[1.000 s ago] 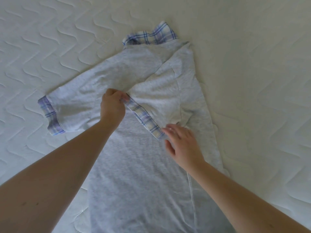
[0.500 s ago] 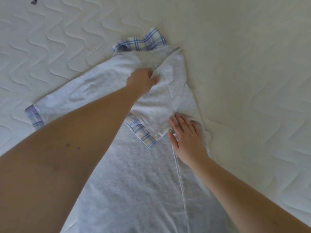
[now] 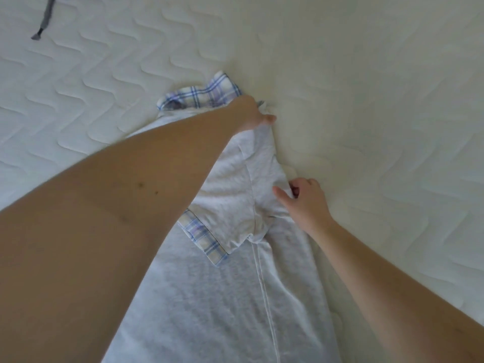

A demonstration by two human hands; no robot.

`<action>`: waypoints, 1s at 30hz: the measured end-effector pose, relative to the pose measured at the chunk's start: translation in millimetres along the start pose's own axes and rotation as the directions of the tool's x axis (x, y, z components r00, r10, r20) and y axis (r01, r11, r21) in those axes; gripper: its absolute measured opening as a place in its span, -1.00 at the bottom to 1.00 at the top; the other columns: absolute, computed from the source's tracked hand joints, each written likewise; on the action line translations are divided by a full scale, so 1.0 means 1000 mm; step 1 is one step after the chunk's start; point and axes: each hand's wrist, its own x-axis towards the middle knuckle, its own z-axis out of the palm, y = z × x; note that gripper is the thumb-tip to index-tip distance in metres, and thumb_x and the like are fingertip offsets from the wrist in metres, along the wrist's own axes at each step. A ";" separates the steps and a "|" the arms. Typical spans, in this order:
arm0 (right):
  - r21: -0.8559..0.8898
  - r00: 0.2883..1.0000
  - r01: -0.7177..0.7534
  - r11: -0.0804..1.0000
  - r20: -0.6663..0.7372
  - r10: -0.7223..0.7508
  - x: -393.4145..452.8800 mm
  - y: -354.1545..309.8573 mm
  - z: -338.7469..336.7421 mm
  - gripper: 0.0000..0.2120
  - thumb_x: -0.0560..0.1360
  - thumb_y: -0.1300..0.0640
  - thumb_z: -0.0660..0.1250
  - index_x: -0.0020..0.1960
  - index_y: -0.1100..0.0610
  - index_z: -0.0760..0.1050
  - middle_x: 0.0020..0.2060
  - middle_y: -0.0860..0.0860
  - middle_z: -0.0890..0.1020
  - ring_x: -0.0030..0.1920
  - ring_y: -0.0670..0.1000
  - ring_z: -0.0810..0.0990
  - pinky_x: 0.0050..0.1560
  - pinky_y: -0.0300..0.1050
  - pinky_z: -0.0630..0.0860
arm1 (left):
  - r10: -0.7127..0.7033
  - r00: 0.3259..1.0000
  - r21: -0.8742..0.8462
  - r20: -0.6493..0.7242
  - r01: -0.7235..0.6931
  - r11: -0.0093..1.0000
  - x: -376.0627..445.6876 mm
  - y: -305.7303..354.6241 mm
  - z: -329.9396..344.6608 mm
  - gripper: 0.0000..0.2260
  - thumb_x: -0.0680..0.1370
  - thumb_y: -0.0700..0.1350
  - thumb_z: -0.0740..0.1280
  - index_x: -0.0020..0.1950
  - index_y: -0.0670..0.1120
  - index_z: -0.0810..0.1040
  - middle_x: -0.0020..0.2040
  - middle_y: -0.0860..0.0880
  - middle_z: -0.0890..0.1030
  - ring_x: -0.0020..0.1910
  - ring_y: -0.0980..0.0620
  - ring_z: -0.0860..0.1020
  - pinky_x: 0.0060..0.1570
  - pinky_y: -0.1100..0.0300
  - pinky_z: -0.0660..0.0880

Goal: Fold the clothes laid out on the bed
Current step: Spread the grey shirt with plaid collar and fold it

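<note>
Now both hands' fingers pinch the grey shirt (image 3: 222,297): left hand (image 3: 251,113) at its shoulder, right hand (image 3: 303,200) at its side.

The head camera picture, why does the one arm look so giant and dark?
In the head view the wide-angle lens swells the nearby left arm, which lies in shade; the left hand on the grey shirt is slightly blurred, and the right hand and white mattress are evenly lit.

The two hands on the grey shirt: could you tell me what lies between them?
In the head view, only the shirt's folded right edge lies between left hand and right hand.
</note>
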 end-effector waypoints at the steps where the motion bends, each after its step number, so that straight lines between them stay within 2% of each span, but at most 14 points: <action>1: 0.003 0.999 -0.006 1.000 0.037 0.006 0.004 0.000 -0.002 -0.67 0.49 -0.19 0.35 -0.04 0.09 0.53 -0.09 0.05 0.49 -0.02 0.06 0.44 0.08 -0.06 0.39 | -0.050 0.999 -0.056 0.009 0.051 0.997 0.007 0.003 0.000 -0.36 0.53 0.24 0.32 0.46 -0.15 0.38 0.27 -0.07 0.52 0.07 -0.01 0.49 -0.06 0.20 0.36; 3: -0.007 0.995 0.001 1.000 0.099 0.000 0.010 0.002 -0.006 -0.65 0.51 -0.18 0.33 -0.30 0.02 0.42 -0.21 0.10 0.46 -0.17 0.06 0.42 -0.14 -0.11 0.32 | -0.100 0.995 -0.148 0.019 0.101 0.984 0.018 0.007 0.002 -0.40 0.52 0.20 0.37 0.42 -0.15 0.42 0.21 -0.03 0.53 0.01 0.00 0.46 -0.09 0.18 0.39; 5: -0.020 0.992 0.003 1.000 0.129 0.000 0.014 0.004 -0.007 -0.55 0.55 -0.13 0.30 -0.43 0.03 0.30 -0.27 0.11 0.43 -0.26 0.07 0.41 -0.23 -0.17 0.21 | -0.121 0.993 -0.256 -0.006 0.116 0.960 0.028 0.006 0.006 -0.49 0.55 0.13 0.34 0.41 -0.12 0.45 0.11 -0.01 0.51 0.02 -0.01 0.47 -0.07 0.20 0.40; 8: 0.004 0.993 -0.009 1.000 0.121 0.008 0.013 0.006 -0.008 -0.52 0.61 -0.10 0.21 -0.44 0.05 0.33 -0.23 0.10 0.42 -0.26 0.06 0.41 -0.27 -0.16 0.16 | -0.180 0.983 -0.464 -0.045 0.139 0.875 0.035 0.000 0.010 -0.64 0.61 0.08 0.26 0.31 -0.09 0.53 -0.03 0.02 0.52 -0.02 0.01 0.49 -0.05 0.21 0.39; 10: 0.014 0.993 -0.018 1.000 0.120 0.016 0.013 0.008 -0.008 -0.54 0.64 -0.09 0.15 -0.38 0.06 0.40 -0.20 0.04 0.40 -0.20 0.03 0.42 -0.23 -0.18 0.17 | -0.208 0.976 -0.516 -0.058 0.149 0.844 0.037 0.001 0.012 -0.74 0.62 0.05 0.23 0.15 -0.07 0.57 -0.17 0.05 0.48 -0.12 0.03 0.46 -0.03 0.19 0.39; 13: 0.047 0.991 -0.016 0.999 0.137 0.009 0.013 0.012 -0.009 -0.57 0.64 -0.07 0.16 -0.35 0.07 0.41 -0.20 -0.02 0.38 -0.17 0.03 0.43 -0.22 -0.16 0.19 | -0.223 0.968 -0.513 -0.117 0.134 0.848 0.040 0.004 0.014 -0.79 0.58 0.06 0.29 -0.16 -0.03 0.53 -0.30 0.05 0.46 -0.27 0.06 0.47 -0.21 0.25 0.43; 15: 0.049 0.986 -0.006 0.999 0.164 -0.002 0.013 0.014 -0.009 -0.61 0.59 -0.10 0.24 -0.36 0.04 0.40 -0.17 -0.03 0.38 -0.18 0.00 0.43 -0.24 -0.15 0.23 | -0.184 0.964 -0.451 -0.192 0.080 0.889 0.042 0.003 0.014 -0.75 0.53 0.08 0.37 -0.27 -0.02 0.48 -0.39 0.08 0.45 -0.38 0.12 0.44 -0.33 0.27 0.40; 16: 0.056 0.984 0.001 0.998 0.179 -0.011 0.013 0.015 -0.009 -0.64 0.55 -0.12 0.30 -0.34 0.02 0.42 -0.14 -0.02 0.40 -0.17 -0.02 0.44 -0.22 -0.16 0.26 | -0.151 0.961 -0.405 -0.230 0.047 0.913 0.042 0.002 0.013 -0.74 0.52 0.09 0.39 -0.27 -0.02 0.48 -0.40 0.09 0.45 -0.38 0.13 0.44 -0.33 0.27 0.41; 20: 0.076 0.979 0.006 0.997 0.202 -0.022 0.013 0.017 -0.009 -0.74 0.47 -0.18 0.40 -0.19 0.00 0.50 -0.07 -0.02 0.42 -0.11 -0.04 0.45 -0.12 -0.18 0.31 | -0.043 0.949 -0.225 -0.313 -0.030 0.974 0.046 0.000 0.010 -0.81 0.55 0.05 0.36 -0.12 -0.06 0.51 -0.22 0.05 0.51 -0.15 0.04 0.51 -0.10 0.17 0.46; 22: 0.058 0.984 0.005 0.998 0.180 -0.015 0.016 0.018 -0.006 -0.74 0.47 -0.18 0.39 -0.13 0.01 0.50 -0.06 -0.03 0.42 -0.08 -0.02 0.45 -0.10 -0.17 0.31 | -0.041 0.954 -0.235 -0.297 -0.031 0.971 0.046 0.000 0.012 -0.82 0.57 0.02 0.36 0.04 -0.06 0.49 -0.10 0.02 0.53 -0.05 0.01 0.51 -0.13 0.22 0.40; 25: 0.028 0.991 0.010 1.000 0.132 -0.014 0.017 0.018 0.000 -0.76 0.48 -0.13 0.40 -0.09 0.02 0.46 -0.05 -0.02 0.40 -0.05 0.01 0.44 -0.07 -0.17 0.30 | 0.007 0.975 -0.298 -0.221 -0.074 0.952 0.033 0.002 0.009 -0.57 0.54 -0.03 0.41 0.36 0.00 0.36 0.06 -0.01 0.51 -0.01 0.02 0.48 -0.09 0.27 0.39; 26: 0.031 0.994 0.009 0.999 0.107 -0.012 0.017 0.017 0.002 -0.76 0.48 -0.11 0.41 -0.07 0.02 0.44 -0.05 -0.01 0.41 -0.04 0.01 0.43 -0.06 -0.16 0.30 | 0.058 0.973 -0.235 -0.224 -0.112 0.966 0.026 0.001 0.007 -0.53 0.53 -0.06 0.42 0.40 0.01 0.34 0.12 -0.04 0.49 0.03 0.01 0.48 -0.05 0.26 0.41; 28: 0.057 0.999 -0.001 0.998 0.053 -0.002 0.017 0.016 0.005 -0.75 0.47 -0.05 0.44 -0.03 0.05 0.43 -0.03 0.01 0.46 -0.03 0.04 0.44 -0.05 -0.15 0.30 | 0.174 0.934 0.010 -0.311 -0.180 0.984 0.007 -0.003 0.007 -0.53 0.55 -0.08 0.37 0.43 -0.02 0.33 0.27 -0.10 0.44 0.18 -0.06 0.47 0.14 0.14 0.43; 30: 0.080 1.000 -0.006 0.997 0.023 0.004 0.016 0.014 0.006 -0.77 0.49 0.01 0.42 -0.02 0.07 0.40 -0.03 0.04 0.48 -0.03 0.07 0.45 -0.05 -0.15 0.30 | 0.290 0.885 0.219 -0.365 -0.221 0.950 -0.024 -0.009 0.013 -0.57 0.58 -0.09 0.28 0.45 -0.06 0.34 0.37 -0.12 0.40 0.33 -0.12 0.40 0.29 0.01 0.36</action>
